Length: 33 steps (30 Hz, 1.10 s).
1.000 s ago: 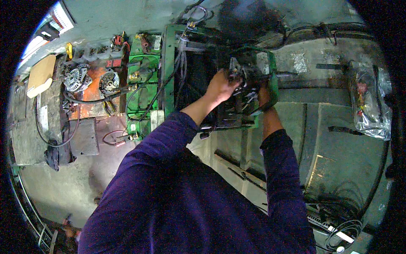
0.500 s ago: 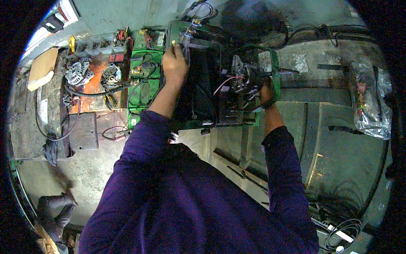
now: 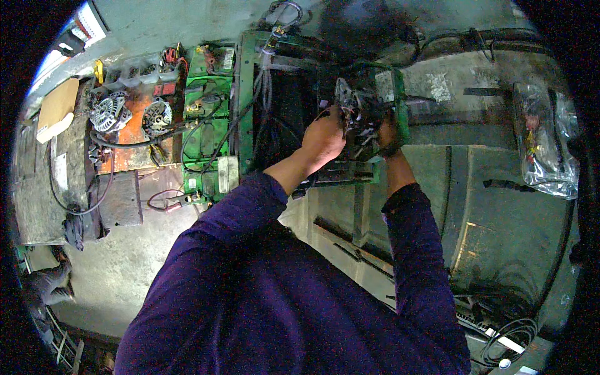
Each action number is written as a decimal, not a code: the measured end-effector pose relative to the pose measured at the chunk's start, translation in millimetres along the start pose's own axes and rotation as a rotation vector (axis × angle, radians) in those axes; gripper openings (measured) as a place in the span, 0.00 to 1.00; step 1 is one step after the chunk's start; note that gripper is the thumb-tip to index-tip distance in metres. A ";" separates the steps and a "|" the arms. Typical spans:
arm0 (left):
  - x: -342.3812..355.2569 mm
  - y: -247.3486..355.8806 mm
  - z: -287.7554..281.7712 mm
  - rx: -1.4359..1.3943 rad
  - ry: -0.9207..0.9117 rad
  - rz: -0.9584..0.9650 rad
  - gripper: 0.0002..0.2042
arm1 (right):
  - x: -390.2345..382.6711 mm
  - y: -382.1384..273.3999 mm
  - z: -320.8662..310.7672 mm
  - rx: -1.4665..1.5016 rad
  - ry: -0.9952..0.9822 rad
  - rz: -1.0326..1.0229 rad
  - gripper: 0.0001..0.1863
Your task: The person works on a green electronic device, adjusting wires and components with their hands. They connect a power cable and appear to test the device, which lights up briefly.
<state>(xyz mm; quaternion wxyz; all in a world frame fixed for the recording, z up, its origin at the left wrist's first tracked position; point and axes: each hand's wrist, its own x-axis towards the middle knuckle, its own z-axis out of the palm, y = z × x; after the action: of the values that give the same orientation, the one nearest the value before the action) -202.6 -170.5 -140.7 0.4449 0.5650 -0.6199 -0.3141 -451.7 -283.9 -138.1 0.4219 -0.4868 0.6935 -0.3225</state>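
Observation:
A dark metal alternator point(image 3: 345, 94) sits among parts at the right end of a green-framed bench machine point(image 3: 245, 106). My left hand point(image 3: 325, 136) is at the alternator's near left side, fingers bent and pressed together; what they pinch is too small to make out. On the alternator's right side, my right hand point(image 3: 389, 133) is closed round its edge, just inside the green upright point(image 3: 400, 103). Most of the right fingers are hidden in shadow behind the part. Dark cables point(image 3: 267, 69) hang down at the left of the machine.
Left of the machine stand green-topped batteries point(image 3: 203, 134) with cable clamps. Two alternator housings point(image 3: 110, 112) lie on an orange board point(image 3: 134, 134), below clear bins point(image 3: 128, 78). A clear plastic bag of parts point(image 3: 544, 147) lies far right. Another person's leg point(image 3: 47, 284) shows lower left.
My left hand has moved right, from the cables at the machine's left side to the alternator. My right hand stays at the alternator. The view has shifted slightly.

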 end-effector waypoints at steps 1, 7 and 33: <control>1.0 0.5 1.7 0.007 -0.040 0.000 0.21 | 4.2 1.4 -2.0 -0.002 -0.080 -0.070 0.34; 7.9 -0.1 10.1 -0.045 0.319 0.104 0.20 | 38.5 31.6 -9.8 -0.114 -0.064 -0.352 0.34; 17.2 -12.8 17.6 -0.073 0.260 0.202 0.11 | 69.4 91.6 -45.7 -0.700 0.140 -0.444 0.25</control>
<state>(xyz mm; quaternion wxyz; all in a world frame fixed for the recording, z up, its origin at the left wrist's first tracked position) -212.5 -191.5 -156.0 0.5706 0.5193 -0.5989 -0.2144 -541.5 -318.9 -215.6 0.1032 -0.7155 0.6663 -0.1829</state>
